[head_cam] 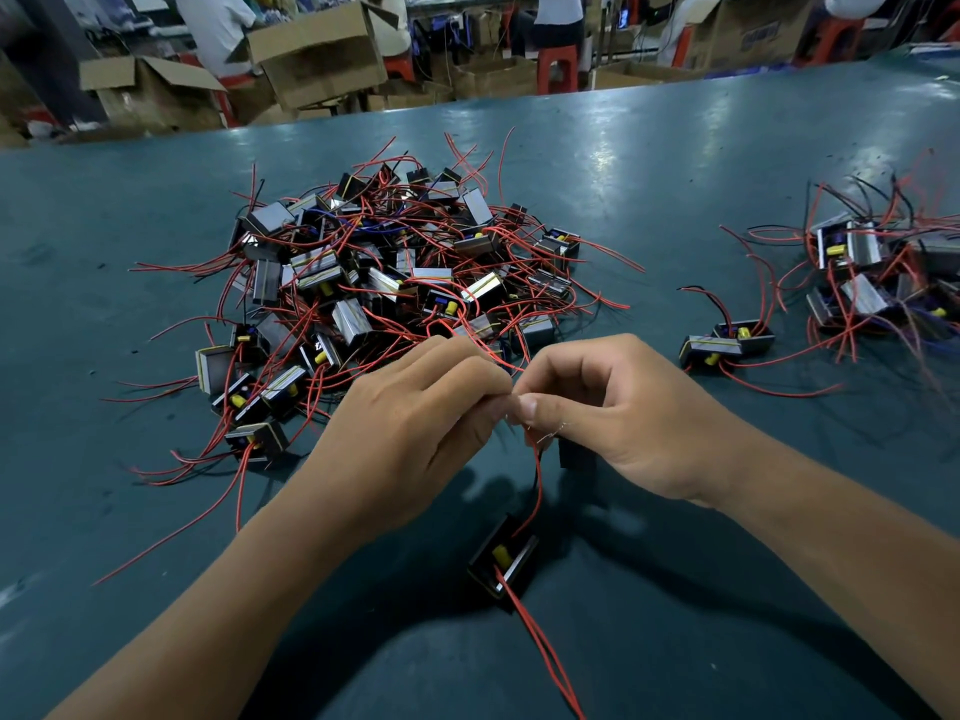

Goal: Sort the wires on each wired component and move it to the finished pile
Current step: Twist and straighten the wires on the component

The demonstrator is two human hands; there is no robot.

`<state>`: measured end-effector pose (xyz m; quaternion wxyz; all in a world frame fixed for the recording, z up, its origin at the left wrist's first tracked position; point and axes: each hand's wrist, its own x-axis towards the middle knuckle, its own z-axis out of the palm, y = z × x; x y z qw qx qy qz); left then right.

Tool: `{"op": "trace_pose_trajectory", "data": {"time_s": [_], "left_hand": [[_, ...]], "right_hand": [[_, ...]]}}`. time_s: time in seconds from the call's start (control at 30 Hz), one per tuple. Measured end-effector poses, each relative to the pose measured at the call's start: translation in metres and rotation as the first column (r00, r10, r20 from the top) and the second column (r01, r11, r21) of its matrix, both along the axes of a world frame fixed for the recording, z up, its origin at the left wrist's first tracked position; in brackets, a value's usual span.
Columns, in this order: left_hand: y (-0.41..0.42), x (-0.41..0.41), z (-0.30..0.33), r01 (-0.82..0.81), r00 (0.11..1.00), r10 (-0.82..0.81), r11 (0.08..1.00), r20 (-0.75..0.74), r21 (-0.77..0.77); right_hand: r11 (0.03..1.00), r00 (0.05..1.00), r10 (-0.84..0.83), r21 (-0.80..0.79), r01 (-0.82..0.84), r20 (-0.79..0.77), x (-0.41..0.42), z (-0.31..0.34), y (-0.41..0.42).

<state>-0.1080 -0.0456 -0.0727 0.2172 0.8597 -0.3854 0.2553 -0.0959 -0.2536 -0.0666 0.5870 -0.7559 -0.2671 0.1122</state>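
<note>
So, in the head view, both hands met over the near middle of the teal table (675, 163), fingertips almost touching. The left hand (415, 428) had its fingers curled in, pinching the top of a thin red wire (537, 485), and the right hand (613, 418) was curled the same way, pinching wire ends right beside it, with some bare metal strands poking out under the thumb. That red wire ran down to a small black wired component (501, 561) with a yellow part inside, which sat near the table's near edge just below the hands; I couldn't tell if it was resting on the table or dangling a bit. Two more red leads trailed from it toward the near edge. Just past the hands to the far left was the big unsorted pile (395, 272), a messy heap of the same components with red wires everywhere. Off to the far right sat a smaller finished pile (872, 272), with two components (727, 343) lying a little apart from it on its left. Cardboard boxes (317, 54) and red stools (557, 67) stood beyond the table.
</note>
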Motion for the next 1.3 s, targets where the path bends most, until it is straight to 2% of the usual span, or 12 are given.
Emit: {"op": "trace_pose_trajectory", "data": {"time_s": [0.17, 0.3, 0.37, 0.43, 0.57, 0.7, 0.87, 1.0, 1.1, 1.2, 1.3], "left_hand": [[-0.008, -0.004, -0.006, -0.099, 0.944, 0.031, 0.976, -0.328, -0.195], [-0.016, -0.005, -0.008, -0.199, 0.756, -0.142, 0.881, -0.639, -0.430], [-0.019, -0.006, -0.007, -0.287, 0.647, -0.235, 0.806, -0.725, -0.517], [-0.019, -0.007, -0.006, -0.330, 0.595, -0.284, 0.767, -0.752, -0.551], [-0.013, -0.003, -0.001, -0.293, 0.651, -0.263, 0.779, -0.712, -0.555], [-0.004, -0.003, 0.002, -0.189, 0.797, -0.135, 0.870, -0.589, -0.455], [-0.004, -0.007, 0.003, -0.183, 0.824, -0.129, 0.861, -0.551, -0.475], [-0.005, -0.012, 0.005, -0.167, 0.860, -0.053, 0.910, -0.507, -0.378], [-0.006, -0.012, 0.004, -0.120, 0.915, -0.012, 0.946, -0.404, -0.300], [-0.001, -0.006, 0.005, -0.142, 0.961, 0.058, 0.942, -0.270, -0.304], [0.003, 0.000, 0.004, -0.079, 0.987, 0.042, 0.968, -0.156, -0.237]], "right_hand": [[0.991, 0.982, -0.084, -0.085, 0.100, 0.172, -0.002, -0.001, -0.001], [0.981, 0.953, -0.121, -0.111, 0.157, 0.277, -0.004, -0.003, 0.000], [0.980, 0.947, -0.124, -0.113, 0.163, 0.296, -0.004, -0.004, 0.000], [0.980, 0.948, -0.127, -0.108, 0.164, 0.293, -0.004, -0.004, -0.001], [0.982, 0.964, -0.138, -0.095, 0.163, 0.228, 0.001, -0.004, -0.003], [0.987, 0.977, -0.148, -0.045, 0.157, 0.155, 0.004, -0.004, -0.003], [0.985, 0.979, -0.167, -0.033, 0.172, 0.114, 0.005, -0.004, -0.003], [0.985, 0.981, -0.169, -0.015, 0.171, 0.091, 0.004, -0.004, -0.004], [0.987, 0.984, -0.160, -0.017, 0.162, 0.085, 0.005, -0.004, -0.003], [0.988, 0.985, -0.154, -0.008, 0.155, 0.071, 0.006, -0.004, -0.003], [0.992, 0.990, -0.128, -0.010, 0.129, 0.049, 0.005, -0.004, -0.003]]}}
